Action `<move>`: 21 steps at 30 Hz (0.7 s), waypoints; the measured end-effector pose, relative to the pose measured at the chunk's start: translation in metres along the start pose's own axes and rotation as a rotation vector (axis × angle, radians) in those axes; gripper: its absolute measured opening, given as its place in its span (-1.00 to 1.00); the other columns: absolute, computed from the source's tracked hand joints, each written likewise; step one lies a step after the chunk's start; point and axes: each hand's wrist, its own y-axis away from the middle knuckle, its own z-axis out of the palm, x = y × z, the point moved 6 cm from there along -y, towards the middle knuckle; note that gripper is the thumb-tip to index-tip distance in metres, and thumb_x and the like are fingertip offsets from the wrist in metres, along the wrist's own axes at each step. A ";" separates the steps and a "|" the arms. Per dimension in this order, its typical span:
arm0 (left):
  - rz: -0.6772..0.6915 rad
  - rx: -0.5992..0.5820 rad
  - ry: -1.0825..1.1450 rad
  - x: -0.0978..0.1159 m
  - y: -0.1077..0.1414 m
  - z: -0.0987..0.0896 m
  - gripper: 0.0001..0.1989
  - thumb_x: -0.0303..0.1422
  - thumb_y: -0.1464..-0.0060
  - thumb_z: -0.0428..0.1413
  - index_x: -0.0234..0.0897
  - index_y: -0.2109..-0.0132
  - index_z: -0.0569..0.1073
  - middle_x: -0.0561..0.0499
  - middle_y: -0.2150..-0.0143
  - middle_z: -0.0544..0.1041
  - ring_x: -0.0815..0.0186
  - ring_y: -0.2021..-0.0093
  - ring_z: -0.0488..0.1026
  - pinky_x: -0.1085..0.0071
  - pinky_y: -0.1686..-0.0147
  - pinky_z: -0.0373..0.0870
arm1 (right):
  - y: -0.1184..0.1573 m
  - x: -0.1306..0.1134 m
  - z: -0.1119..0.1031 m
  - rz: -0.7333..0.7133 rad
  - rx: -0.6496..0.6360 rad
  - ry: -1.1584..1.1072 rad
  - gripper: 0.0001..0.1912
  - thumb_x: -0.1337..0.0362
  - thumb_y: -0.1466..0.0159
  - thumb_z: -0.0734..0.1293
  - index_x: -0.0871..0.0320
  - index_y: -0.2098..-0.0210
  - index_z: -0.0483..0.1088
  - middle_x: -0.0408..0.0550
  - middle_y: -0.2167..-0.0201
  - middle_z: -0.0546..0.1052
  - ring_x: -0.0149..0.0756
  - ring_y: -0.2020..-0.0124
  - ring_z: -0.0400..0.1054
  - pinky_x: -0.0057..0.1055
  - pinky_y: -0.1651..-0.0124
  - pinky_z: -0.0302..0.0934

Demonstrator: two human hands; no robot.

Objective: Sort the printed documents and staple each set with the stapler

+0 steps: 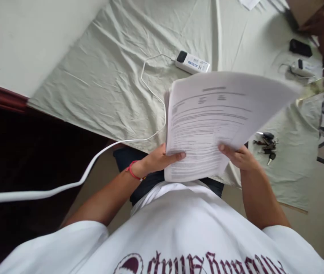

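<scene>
Papers (201,133), a loose stack of printed sheets, held up in front of the body in both hands, above the near part of a pale green cloth (116,83). Gripped at the lower left edge by the left hand (158,159): thumb laid flat across the top sheet, other fingers tucked mostly out of sight behind, pinching the stack between. Gripped lower down on the opposite edge by the right hand (243,158): thumb tip on the printed face, remaining fingers curled behind, pinching too. Cannot tell how far either set of fingers reaches beneath. Sheets bowed, with the far right corner fanned out and blurred; print too small to read. Just beyond the far edge of the papers, on the cloth, a white device (193,62) with a black end, joined to a white cable (164,114) looping past the papers and away to the left. Near the right hand, also on the cloth, a bunch of keys (267,144). Farther off to the right, a black object (300,47) beside a second white device (304,68). Around the left wrist, a red bracelet (134,170). Below the papers, a white shirt (190,213) with dark red lettering.
</scene>
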 end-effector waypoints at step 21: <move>-0.294 0.140 0.339 -0.042 -0.026 0.005 -0.58 -0.10 0.01 0.45 -0.32 0.12 0.67 -0.21 0.08 0.72 -0.09 -0.04 0.65 -0.05 -0.19 0.55 | -0.011 0.014 -0.012 0.193 0.162 -0.135 -0.55 -0.08 -0.28 0.48 0.02 -0.05 0.56 -0.08 0.05 0.70 -0.17 0.09 0.61 -0.28 0.06 0.52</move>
